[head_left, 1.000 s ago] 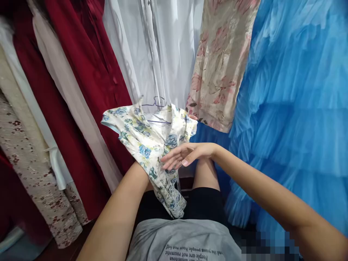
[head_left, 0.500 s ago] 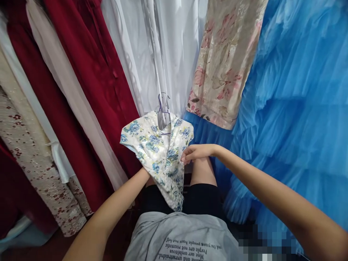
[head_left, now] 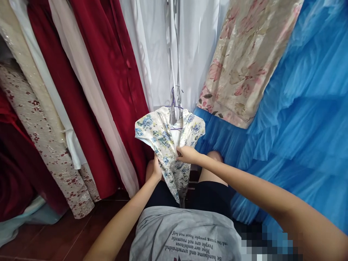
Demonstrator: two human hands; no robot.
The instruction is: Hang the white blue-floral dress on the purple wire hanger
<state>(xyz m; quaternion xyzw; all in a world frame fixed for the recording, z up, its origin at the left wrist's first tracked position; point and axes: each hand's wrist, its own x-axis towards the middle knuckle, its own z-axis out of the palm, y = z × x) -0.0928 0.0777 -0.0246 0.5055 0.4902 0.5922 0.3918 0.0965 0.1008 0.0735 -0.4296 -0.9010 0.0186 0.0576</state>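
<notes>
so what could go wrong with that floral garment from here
The cap-sleeved floral garment sits on a thin purple hanger with its neckline open, so a tug from the right hand at its front might slip a shoulder off. The hanger also overlaps narrow white strips in this view and could catch on them, though contact is unclear.

Floral blouse [head_left: 164,137]: cloth, slight sheen, creased
Purple hanger [head_left: 176,128]: smooth; plastic or coated wire, can't tell
Pink-flowered dress [head_left: 241,69]: glossy, satin-like cloth
Blue dress [head_left: 307,123]: sheer, gauzy mesh, ruffled
Red gown [head_left: 108,72]: smooth cloth, mostly matt
Grey T-shirt [head_left: 187,223]: matt cloth, wrinkled
Floor [head_left: 67,232]: smooth tile
</notes>
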